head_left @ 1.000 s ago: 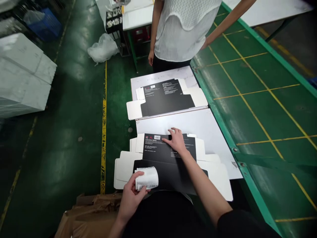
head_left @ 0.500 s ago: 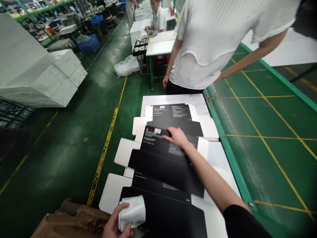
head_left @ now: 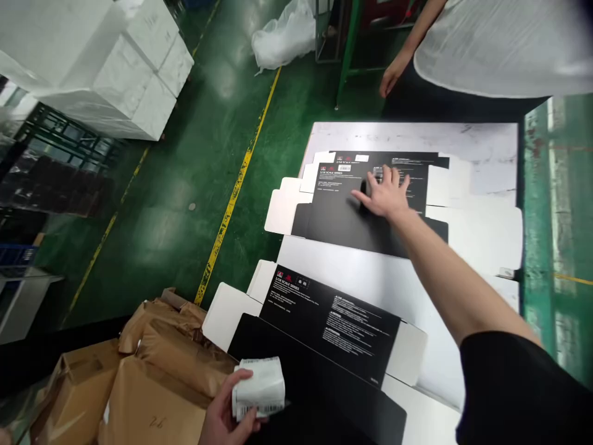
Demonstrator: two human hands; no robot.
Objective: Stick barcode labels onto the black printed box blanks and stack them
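Note:
My left hand (head_left: 234, 405) is closed around a roll of white barcode labels (head_left: 262, 386), above the near black carton blank (head_left: 315, 334). That flat blank has white side flaps and printed white text. My right hand (head_left: 386, 193) reaches out with fingers spread over the far flat carton blank (head_left: 343, 213). Its fingertips appear to rest on the printed panel. A white label (head_left: 344, 168) shows near that blank's upper left corner. Another black blank (head_left: 398, 158) peeks out from behind it.
Both blanks lie on a white table (head_left: 412, 135). Brown paper-wrapped packages (head_left: 160, 383) are heaped at the lower left. A person's hand (head_left: 393, 75) hangs beyond the table's far edge. White wrapped boxes (head_left: 139, 80) and a plastic bag (head_left: 285, 37) stand on the green floor.
My right hand has moved forward, and the labelled blank now lies on the far one. The near blank's printed panel is uncovered. The view has tilted down; my left hand still holds the label roll.

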